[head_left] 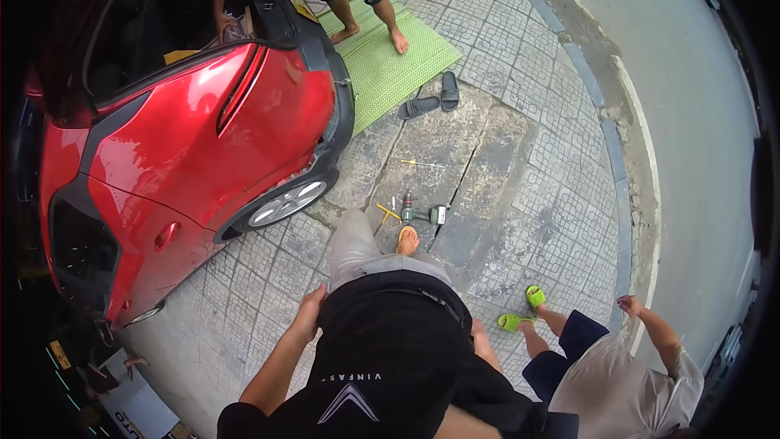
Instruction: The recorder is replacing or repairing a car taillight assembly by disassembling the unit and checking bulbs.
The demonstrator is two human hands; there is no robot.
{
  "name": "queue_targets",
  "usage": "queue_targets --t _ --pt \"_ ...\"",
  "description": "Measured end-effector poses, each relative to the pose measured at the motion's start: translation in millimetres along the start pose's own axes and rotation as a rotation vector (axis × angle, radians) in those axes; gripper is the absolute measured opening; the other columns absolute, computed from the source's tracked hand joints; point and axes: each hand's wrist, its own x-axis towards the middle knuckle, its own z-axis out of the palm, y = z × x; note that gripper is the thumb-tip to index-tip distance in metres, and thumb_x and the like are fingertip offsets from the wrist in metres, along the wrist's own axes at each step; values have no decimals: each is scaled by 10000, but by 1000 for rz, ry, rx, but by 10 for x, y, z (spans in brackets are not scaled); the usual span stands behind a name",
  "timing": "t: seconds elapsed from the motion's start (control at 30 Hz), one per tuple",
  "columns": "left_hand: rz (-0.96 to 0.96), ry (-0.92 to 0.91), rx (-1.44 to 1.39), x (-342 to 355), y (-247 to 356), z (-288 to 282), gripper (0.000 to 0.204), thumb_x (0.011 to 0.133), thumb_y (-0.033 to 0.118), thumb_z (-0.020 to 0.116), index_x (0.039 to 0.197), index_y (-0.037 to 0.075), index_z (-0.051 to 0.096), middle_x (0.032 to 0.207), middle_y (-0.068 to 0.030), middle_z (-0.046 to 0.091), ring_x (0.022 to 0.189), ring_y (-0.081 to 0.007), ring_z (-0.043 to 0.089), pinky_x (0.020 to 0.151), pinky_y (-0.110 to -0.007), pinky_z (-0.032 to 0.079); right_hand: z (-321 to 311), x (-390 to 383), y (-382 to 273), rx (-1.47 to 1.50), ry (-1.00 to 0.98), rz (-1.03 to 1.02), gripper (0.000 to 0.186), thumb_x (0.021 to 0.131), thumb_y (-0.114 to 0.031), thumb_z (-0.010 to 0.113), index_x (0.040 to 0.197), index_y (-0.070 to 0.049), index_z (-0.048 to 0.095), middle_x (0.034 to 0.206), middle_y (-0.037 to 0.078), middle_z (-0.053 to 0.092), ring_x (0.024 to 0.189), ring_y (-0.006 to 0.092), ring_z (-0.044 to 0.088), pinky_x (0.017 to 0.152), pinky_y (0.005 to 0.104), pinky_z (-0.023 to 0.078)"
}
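Note:
My left hand hangs beside my left hip, by the grey trousers. Its fingers look loose, partly turned from sight, and I see nothing in it. At my right hip, my right hand is mostly covered by my black shirt, so its fingers do not show. In front of my sandalled foot a green and black cordless drill lies on the paving. Beside the drill is a yellow-handled tool. Farther off lies a thin screwdriver with a yellow handle.
A red car stands at left, its rear open. A barefoot person on a green mat reaches into it. Black slides lie by the mat. Another person in lime slippers stands at right, near the kerb.

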Motion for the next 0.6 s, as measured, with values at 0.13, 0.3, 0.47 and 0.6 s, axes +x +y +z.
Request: queue_targets --t 0.13,0.3,0.47,0.6 --pt "7 68 252 509 -234 -333 419 1019 471 548 1041 61 635 869 -70 672 703 -196 662 645 -386 545 165 139 -718 125 -110 -25 200 952 -153 593 855 -24 710 712 -59 619 632 74 518 590 264 409" --pt "162 364 641 1360 -643 -354 420 997 419 600 1007 4 661 826 -127 708 702 -217 690 667 -377 553 -410 474 -1616 -539 -359 -216 189 947 -177 642 908 -25 747 831 46 718 749 146 645 713 301 512" --pt "-15 -89 1291 2392 59 604 513 970 479 562 1129 4 673 1058 -221 730 1009 -362 708 866 -467 544 -807 1295 -2987 -764 294 -383 236 969 -239 682 1035 -15 719 910 98 731 827 203 685 779 355 543" --pt "233 -124 1113 3047 1354 2222 519 965 502 540 1175 55 700 1200 -228 696 1121 -399 666 964 -473 506 -1468 2113 -3682 -316 528 -410 295 995 -265 655 1008 30 655 910 129 721 834 210 684 751 356 537"
